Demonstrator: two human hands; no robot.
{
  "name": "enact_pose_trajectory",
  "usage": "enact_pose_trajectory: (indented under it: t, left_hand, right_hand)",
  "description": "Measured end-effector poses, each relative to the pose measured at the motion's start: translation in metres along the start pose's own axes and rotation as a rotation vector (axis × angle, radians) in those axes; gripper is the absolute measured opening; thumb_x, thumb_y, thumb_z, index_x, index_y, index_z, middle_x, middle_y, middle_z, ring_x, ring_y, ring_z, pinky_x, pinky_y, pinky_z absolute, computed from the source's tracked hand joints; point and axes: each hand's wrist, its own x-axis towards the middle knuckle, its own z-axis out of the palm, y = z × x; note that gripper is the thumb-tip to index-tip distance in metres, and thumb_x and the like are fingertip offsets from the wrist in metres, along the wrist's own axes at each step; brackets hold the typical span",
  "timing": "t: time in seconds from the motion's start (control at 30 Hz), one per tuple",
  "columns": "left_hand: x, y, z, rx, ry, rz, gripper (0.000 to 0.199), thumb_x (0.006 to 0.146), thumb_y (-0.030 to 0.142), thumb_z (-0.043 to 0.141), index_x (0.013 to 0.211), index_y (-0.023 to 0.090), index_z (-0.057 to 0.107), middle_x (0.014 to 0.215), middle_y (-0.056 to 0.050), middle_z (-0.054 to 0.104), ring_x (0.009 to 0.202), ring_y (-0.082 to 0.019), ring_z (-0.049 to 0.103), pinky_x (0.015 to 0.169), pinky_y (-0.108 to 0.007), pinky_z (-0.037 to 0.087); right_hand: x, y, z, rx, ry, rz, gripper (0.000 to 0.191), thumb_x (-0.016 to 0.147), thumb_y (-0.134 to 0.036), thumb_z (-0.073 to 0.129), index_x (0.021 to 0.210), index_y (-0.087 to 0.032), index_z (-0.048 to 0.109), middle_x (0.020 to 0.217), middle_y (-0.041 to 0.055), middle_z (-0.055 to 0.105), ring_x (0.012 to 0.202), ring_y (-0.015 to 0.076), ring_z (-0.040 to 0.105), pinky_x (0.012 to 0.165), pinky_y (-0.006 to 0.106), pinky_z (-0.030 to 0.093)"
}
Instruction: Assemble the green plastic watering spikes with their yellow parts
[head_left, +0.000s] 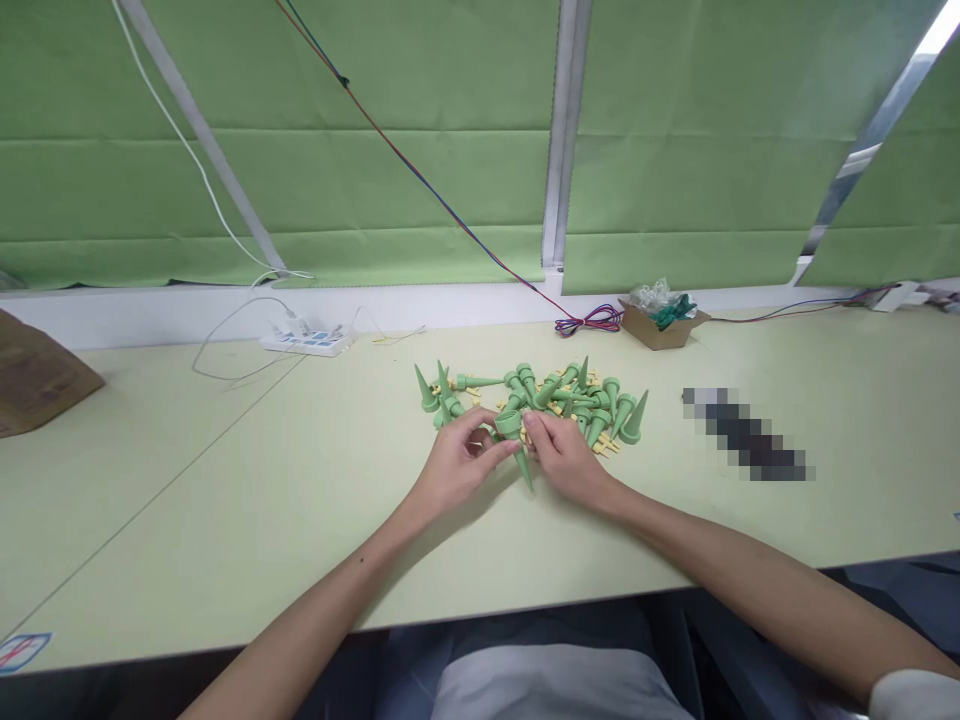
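Observation:
My left hand [457, 455] grips a green plastic plant watering spike [508, 425] by its wide cup end, thumb in front and fingers behind. The spike's pointed tip slants down toward me, just above the table. Beside the cup, my right hand [564, 452] is closed in a pinch, thumb and finger against the spike's side. What it pinches is mostly hidden; a bit of yellow shows near the fingertips. Right behind both hands lies a pile of more green spikes [598, 398], mixed with small yellow plastic pieces [609, 445].
A small cardboard box [657, 328] with clear and green plastic stands at the back, beside a coiled red-blue cable [589, 320]. A white power strip [307, 342] lies back left, a brown paper bag [41, 375] far left. A blurred-out dark object [750, 438] lies at right.

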Motion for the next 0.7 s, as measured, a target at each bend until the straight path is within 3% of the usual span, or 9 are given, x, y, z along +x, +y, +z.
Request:
enact_pose_trajectory:
  t: [0.13, 0.27, 0.5, 0.7]
  left_hand:
    - [-0.001, -0.005, 0.0, 0.103, 0.049, 0.198, 0.025, 0.084, 0.036, 0.068, 0.099, 0.019, 0.058, 0.09, -0.001, 0.056, 0.063, -0.009, 0.055, 0.054, -0.021, 0.045]
    - [-0.002, -0.006, -0.001, 0.14, 0.061, 0.269, 0.021, 0.086, 0.031, 0.067, 0.1, 0.019, 0.058, 0.089, 0.0, 0.055, 0.063, -0.008, 0.054, 0.054, -0.02, 0.045]
    - [-0.002, 0.005, 0.001, 0.151, 0.052, 0.096, 0.024, 0.086, 0.038, 0.064, 0.1, 0.02, 0.057, 0.088, -0.001, 0.061, 0.062, -0.01, 0.053, 0.054, -0.022, 0.042]
    - [0.001, 0.008, 0.001, 0.017, 0.007, -0.064, 0.027, 0.085, 0.044, 0.063, 0.083, 0.019, 0.055, 0.068, 0.002, 0.056, 0.056, -0.011, 0.051, 0.052, -0.023, 0.039]
  right_hand:
    - [0.0, 0.0, 0.0, 0.031, 0.007, 0.016, 0.046, 0.102, -0.045, 0.033, 0.062, -0.021, 0.037, 0.056, -0.0032, 0.042, 0.052, 0.0117, 0.039, 0.053, 0.026, 0.03]
    - [0.0, -0.001, 0.001, 0.047, 0.009, 0.023, 0.048, 0.102, -0.048, 0.033, 0.063, -0.021, 0.039, 0.056, -0.003, 0.042, 0.053, 0.0119, 0.04, 0.054, 0.026, 0.032]
    - [-0.001, -0.002, 0.002, 0.088, 0.04, 0.006, 0.043, 0.102, -0.046, 0.034, 0.067, -0.021, 0.04, 0.059, -0.0027, 0.041, 0.054, 0.0125, 0.039, 0.053, 0.027, 0.033]
    - [-0.002, -0.001, 0.002, 0.045, 0.075, -0.036, 0.038, 0.102, -0.043, 0.035, 0.07, -0.022, 0.035, 0.06, -0.0032, 0.038, 0.054, 0.0127, 0.036, 0.053, 0.027, 0.031]
